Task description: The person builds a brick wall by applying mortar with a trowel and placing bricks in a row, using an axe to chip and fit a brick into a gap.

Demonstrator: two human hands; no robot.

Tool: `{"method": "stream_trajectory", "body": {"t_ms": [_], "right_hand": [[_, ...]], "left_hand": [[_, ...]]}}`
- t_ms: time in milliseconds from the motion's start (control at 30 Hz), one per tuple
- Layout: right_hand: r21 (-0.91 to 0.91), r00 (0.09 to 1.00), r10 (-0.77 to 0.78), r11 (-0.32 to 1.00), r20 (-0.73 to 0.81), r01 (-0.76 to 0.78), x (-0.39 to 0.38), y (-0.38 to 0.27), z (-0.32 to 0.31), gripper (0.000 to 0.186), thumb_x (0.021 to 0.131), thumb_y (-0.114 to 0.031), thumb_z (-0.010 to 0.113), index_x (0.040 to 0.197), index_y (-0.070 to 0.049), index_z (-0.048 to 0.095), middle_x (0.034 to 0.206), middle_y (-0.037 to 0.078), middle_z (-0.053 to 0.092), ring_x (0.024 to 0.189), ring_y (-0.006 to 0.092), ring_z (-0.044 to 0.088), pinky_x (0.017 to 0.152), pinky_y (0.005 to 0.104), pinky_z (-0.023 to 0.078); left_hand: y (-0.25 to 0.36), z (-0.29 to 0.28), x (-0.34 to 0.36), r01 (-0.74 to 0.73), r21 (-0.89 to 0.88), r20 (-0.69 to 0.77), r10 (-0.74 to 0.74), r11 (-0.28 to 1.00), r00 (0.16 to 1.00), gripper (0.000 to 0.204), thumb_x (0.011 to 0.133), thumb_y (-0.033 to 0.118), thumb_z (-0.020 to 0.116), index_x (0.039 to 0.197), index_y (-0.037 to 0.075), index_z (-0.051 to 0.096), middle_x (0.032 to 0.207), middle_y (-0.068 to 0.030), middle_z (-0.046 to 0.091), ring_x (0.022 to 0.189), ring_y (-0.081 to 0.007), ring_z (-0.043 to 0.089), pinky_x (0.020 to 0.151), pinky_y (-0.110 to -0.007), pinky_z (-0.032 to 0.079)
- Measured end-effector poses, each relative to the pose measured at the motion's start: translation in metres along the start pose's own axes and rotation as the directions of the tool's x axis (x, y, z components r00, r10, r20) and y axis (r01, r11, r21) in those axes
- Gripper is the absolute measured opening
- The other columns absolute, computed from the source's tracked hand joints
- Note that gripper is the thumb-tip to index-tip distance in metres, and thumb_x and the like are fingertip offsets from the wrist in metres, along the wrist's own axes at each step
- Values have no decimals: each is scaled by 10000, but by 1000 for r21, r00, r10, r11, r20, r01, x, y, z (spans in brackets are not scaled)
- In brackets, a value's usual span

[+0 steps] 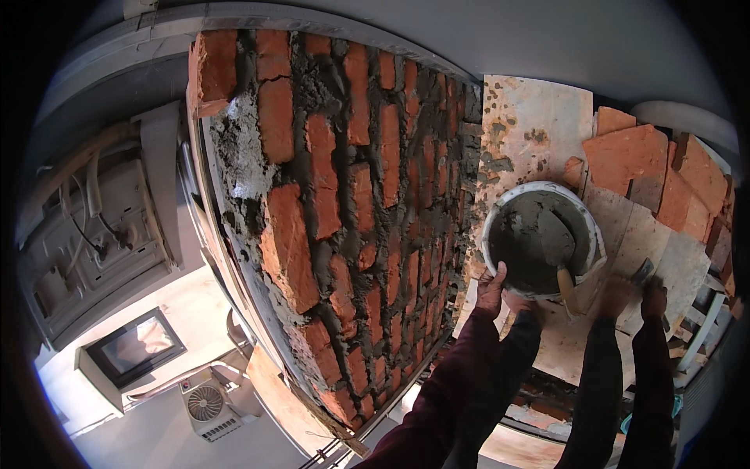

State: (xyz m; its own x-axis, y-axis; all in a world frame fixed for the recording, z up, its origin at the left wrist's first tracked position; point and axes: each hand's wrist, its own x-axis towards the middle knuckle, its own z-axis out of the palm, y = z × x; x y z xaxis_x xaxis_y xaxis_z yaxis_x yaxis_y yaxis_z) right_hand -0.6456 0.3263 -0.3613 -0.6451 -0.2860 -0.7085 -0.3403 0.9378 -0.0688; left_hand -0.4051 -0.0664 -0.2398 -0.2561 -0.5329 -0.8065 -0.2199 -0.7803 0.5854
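Note:
A round, pale-rimmed bucket of wet grey mortar stands on the boards in front of me. My left hand grips its near left rim, thumb up against the edge. Inside the bucket a trowel rests with its blade on the mortar, its wooden handle leaning out over the near rim; neither hand touches it. To the right of the bucket, my right hand is closed round a tool with a small grey metal head, low over the boards. Its exact kind is unclear.
A rough brick wall with mortar joints rises close on the left. Broken bricks are piled at the far right. My bare feet stand on the mortar-spotted boards. Down beyond the wall are an air-conditioner unit and a window.

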Motion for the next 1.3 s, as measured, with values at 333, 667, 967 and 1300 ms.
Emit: {"method": "stream_trajectory", "body": {"t_ms": [333, 667, 967, 1300], "right_hand": [[647, 957, -289, 732, 8, 216, -76, -174, -134, 492, 907, -386, 616, 1178, -36, 403, 893, 135, 561, 816, 238, 581, 726, 378, 479], [412, 650, -392, 902, 651, 132, -210, -232, -341, 529, 756, -269, 688, 1113, 62, 481, 994, 261, 630, 912, 339, 653, 789, 420, 509], [-378, 626, -720, 513, 300, 771, -433, -232, -594, 618, 807, -69, 585, 1392, -37, 388, 1123, 190, 558, 841, 353, 657, 717, 457, 531], [-364, 420, -834, 290, 357, 885, -552, -295, -601, 596, 782, -13, 555, 1347, 89, 394, 1050, 245, 572, 847, 367, 650, 717, 430, 547]], "left_hand": [[28, 83, -29, -108, -10, 77, 109, 994, 991, 180, 904, 231, 697, 962, 64, 660, 888, 15, 663, 776, -66, 576, 714, -254, 477], [114, 61, -222, -244, 275, 76, 232, 930, 970, 296, 896, 279, 707, 738, 56, 592, 686, 61, 532, 658, -37, 436, 589, -228, 387], [282, 59, -452, -447, 315, 36, 460, 837, 887, 449, 930, 377, 651, 646, 96, 445, 624, 92, 372, 608, -31, 299, 521, -236, 243], [393, 39, -563, -684, 432, -21, 765, 588, 644, 424, 936, 373, 631, 744, 5, 543, 629, 41, 419, 617, -72, 358, 533, -268, 313]]}}
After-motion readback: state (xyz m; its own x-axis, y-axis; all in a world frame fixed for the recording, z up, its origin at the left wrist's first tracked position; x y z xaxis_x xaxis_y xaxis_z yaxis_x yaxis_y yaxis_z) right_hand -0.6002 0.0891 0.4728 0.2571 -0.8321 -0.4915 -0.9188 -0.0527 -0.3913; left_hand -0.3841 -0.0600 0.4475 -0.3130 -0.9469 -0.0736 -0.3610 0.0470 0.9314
